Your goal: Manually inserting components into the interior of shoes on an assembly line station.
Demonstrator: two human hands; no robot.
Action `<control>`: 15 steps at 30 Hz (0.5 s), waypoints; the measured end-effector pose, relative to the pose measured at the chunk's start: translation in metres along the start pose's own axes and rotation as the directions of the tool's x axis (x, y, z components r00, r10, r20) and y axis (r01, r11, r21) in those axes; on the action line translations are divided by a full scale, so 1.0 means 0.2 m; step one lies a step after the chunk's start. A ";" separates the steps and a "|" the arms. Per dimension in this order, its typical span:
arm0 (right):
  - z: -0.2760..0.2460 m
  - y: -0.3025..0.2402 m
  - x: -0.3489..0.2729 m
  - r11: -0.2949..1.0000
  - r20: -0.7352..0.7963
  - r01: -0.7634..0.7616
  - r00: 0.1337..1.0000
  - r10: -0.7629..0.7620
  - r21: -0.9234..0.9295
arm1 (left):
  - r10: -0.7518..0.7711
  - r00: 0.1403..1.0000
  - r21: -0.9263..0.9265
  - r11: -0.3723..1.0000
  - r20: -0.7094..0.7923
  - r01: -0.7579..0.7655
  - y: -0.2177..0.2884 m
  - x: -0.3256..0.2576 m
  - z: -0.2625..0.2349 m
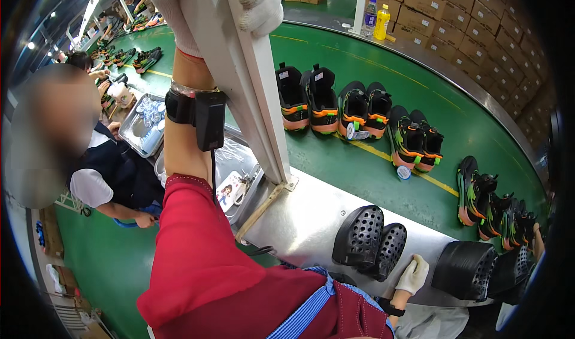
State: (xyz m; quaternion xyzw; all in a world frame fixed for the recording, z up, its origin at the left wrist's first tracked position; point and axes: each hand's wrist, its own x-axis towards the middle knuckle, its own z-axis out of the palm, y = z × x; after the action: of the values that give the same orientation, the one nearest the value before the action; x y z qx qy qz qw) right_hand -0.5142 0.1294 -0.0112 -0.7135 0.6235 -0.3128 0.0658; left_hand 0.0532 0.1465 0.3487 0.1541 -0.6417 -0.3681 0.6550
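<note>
The person's left hand (260, 6), in a white knitted glove, is raised high and closed around a white post (254, 99) that slants up from the steel bench (305, 213). The fingers wrap one side of the post and the palm the other. A black device (206, 117) is strapped to that wrist below the glove, and a red sleeve covers the upper arm. The post's foot meets the bench at a small bracket just behind a pair of black perforated clogs (368, 237), which stand toes-down on the bench edge. The right hand (413, 273), also gloved, rests low against the bench edge just beside those clogs. Its fingers are curled, but it cannot be told whether they hold anything. Beyond the bench a curved green conveyor (371, 165) carries pairs of black sneakers with orange and green soles (323, 102), heels toward the person. Two drink bottles (377, 18) and stacked cardboard boxes (455, 9) stand at the far side, and a co-worker (120, 177) sits at the left near a metal tray (144, 126). For a sound hold, the grip on the post probably wants a full wrap with the wrist in line, so that the weight goes along the post and not sideways on its bracket. The wrist cable is best kept clear of the bench edge.
</note>
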 end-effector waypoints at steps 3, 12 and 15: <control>0.01 0.01 0.02 1.000 0.003 -0.001 1.000 0.001 0.002 | -0.004 1.000 0.000 1.000 0.007 0.004 -0.02 0.00 0.03; -0.02 0.02 0.00 0.999 -0.032 -0.036 0.999 0.036 0.010 | -0.010 0.994 -0.052 0.999 0.106 0.016 -0.04 0.04 0.10; -0.03 0.00 0.00 0.998 -0.021 -0.056 0.998 0.056 0.021 | 0.022 0.987 -0.088 0.996 0.161 -0.008 -0.03 0.05 0.14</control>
State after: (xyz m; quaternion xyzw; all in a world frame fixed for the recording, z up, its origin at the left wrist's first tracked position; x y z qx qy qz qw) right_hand -0.5172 0.1313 -0.0058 -0.6915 0.6407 -0.3250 0.0751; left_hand 0.0231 0.1436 0.3564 0.0901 -0.6773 -0.4019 0.6096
